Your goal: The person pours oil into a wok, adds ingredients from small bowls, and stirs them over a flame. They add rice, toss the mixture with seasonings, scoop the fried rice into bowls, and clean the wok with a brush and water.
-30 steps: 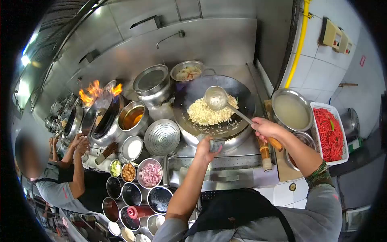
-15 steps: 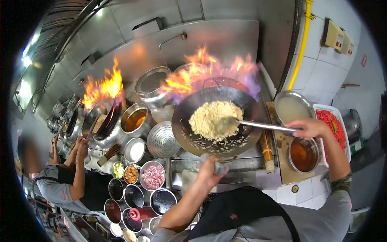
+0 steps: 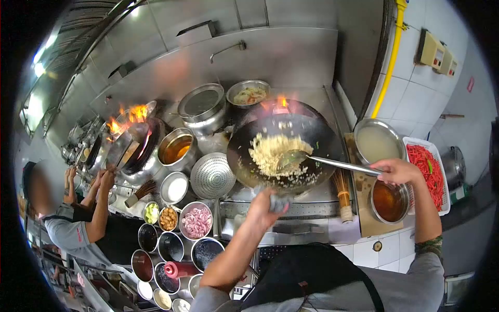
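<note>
My left hand [image 3: 267, 207] is closed round a grey cloth [image 3: 279, 202] at the near rim of a large dark wok [image 3: 325, 138]. My right hand [image 3: 397, 171] grips the handle end of a long metal ladle [image 3: 340, 164]. The ladle's bowl rests among pale fried rice [image 3: 278, 151] in the wok, with some grains in the air above it. Small green bits show in the rice. A low flame [image 3: 281, 101] burns behind the wok.
A co-worker [image 3: 78, 229] handles a flaming wok at the left. Nearby are a perforated strainer [image 3: 212, 176], an oil pot [image 3: 177, 150] and sliced onions [image 3: 197, 222]. To the right are a pan of cloudy liquid [image 3: 377, 141], a sauce pot [image 3: 389, 202], a bamboo brush [image 3: 343, 200] and red peppers [image 3: 427, 174].
The flames behind my wok have shrunk greatly, uncovering a bowl of food. The wok has tilted and shifted slightly, and rice has been thrown up. The co-worker's flames are smaller.
</note>
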The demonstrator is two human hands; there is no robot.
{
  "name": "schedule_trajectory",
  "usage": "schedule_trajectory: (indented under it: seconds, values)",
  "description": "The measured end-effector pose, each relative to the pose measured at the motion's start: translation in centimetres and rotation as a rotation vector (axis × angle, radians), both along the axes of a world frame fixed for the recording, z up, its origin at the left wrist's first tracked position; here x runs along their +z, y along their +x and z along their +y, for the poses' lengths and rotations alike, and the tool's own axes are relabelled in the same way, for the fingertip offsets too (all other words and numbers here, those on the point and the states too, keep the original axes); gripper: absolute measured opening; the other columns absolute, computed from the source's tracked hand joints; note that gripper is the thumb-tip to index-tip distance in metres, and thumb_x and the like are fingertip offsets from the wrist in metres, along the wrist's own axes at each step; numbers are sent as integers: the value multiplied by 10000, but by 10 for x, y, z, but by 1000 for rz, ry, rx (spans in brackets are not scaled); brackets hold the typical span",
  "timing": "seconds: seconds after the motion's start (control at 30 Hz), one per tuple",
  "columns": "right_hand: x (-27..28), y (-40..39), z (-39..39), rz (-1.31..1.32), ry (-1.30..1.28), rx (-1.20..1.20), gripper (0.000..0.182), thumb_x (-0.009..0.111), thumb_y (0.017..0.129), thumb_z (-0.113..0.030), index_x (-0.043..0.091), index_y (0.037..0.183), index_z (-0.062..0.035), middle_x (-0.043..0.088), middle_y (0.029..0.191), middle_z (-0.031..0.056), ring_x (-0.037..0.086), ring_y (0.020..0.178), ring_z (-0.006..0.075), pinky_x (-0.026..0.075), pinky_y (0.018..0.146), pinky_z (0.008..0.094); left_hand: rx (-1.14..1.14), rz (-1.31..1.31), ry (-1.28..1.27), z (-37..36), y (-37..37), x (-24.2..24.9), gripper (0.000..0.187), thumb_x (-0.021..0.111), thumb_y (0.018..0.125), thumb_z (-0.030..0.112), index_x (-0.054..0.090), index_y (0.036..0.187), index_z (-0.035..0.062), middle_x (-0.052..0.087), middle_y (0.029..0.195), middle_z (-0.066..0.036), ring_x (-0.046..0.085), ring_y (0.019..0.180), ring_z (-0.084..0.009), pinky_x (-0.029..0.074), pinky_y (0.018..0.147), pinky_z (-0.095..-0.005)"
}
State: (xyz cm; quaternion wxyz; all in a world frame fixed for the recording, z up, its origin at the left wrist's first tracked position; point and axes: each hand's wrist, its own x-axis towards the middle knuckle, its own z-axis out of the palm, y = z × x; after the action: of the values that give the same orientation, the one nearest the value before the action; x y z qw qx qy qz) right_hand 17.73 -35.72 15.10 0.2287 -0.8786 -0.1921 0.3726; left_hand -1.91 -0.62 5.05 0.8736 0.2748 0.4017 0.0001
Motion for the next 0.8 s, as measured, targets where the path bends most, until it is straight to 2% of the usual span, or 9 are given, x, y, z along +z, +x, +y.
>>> schedule_trajectory:
  seconds: [0.1,0.2,0.23,0.3,0.37,0.5,0.6,0.67,0.8]
  values:
    - [-53,6,22,-555,223,297,443,652,871,-179,567,1302,-123,657,1159,166,648,1013,320,510,871,403,-89,-118,147,-7,4,-46,198,476,951,156,491,1126,67,593,1058,-148,589,961,-298,533,778,-472]
    - [-59,-40,27,-677,260,161,424,638,874,-173,571,1292,-142,645,1168,167,610,1046,401,489,907,446,-107,-191,211,-43,-40,-63,288,498,921,126,446,1203,100,580,1090,-139,568,981,-296,529,754,-460]
    - [-74,-38,9,-861,366,271,430,635,894,-182,550,1311,-122,678,1055,165,669,860,311,529,783,415,-96,-183,213,-59,-58,-53,343,506,907,109,423,1240,115,576,1109,-135,562,981,-296,527,745,-455]
    - [-61,-54,3,-114,393,-110,445,602,932,-164,484,1357,-101,632,865,100,592,615,163,513,571,339,28,-230,31,-42,-59,-48,320,518,888,106,451,1201,95,579,1092,-124,575,947,-276,524,734,-450]
    - [-46,-70,24,78,532,-256,458,566,956,-128,413,1385,-78,519,770,24,452,526,58,427,443,247,200,-107,55,-30,-37,-5,264,508,895,119,478,1152,71,583,1082,-116,592,905,-266,525,722,-458]
    - [-23,-58,37,86,607,-228,453,530,966,-117,376,1388,-63,515,764,33,469,522,83,423,413,262,154,-157,99,-54,-34,6,299,539,869,100,490,1160,55,577,1050,-81,582,899,-242,525,770,-420]
    - [-10,-63,40,-136,341,-208,481,538,963,-135,360,1404,-64,503,760,27,467,518,88,432,410,266,131,-262,499,-70,-41,-24,485,562,804,10,387,1256,31,560,1075,-99,563,934,-206,501,799,-359]
    - [-37,-66,44,46,429,-182,416,544,960,-149,404,1341,-53,492,741,16,465,519,84,430,408,270,106,-218,763,-82,-47,-33,623,558,769,-30,268,1319,15,550,1113,-135,548,978,-189,482,805,-318]
    - [-16,-98,63,812,738,-359,198,547,953,-150,466,1085,-27,441,697,-41,450,527,41,358,419,219,67,-227,631,-74,-50,-38,550,550,815,32,318,1313,40,559,1115,-132,552,997,-206,491,815,-342]
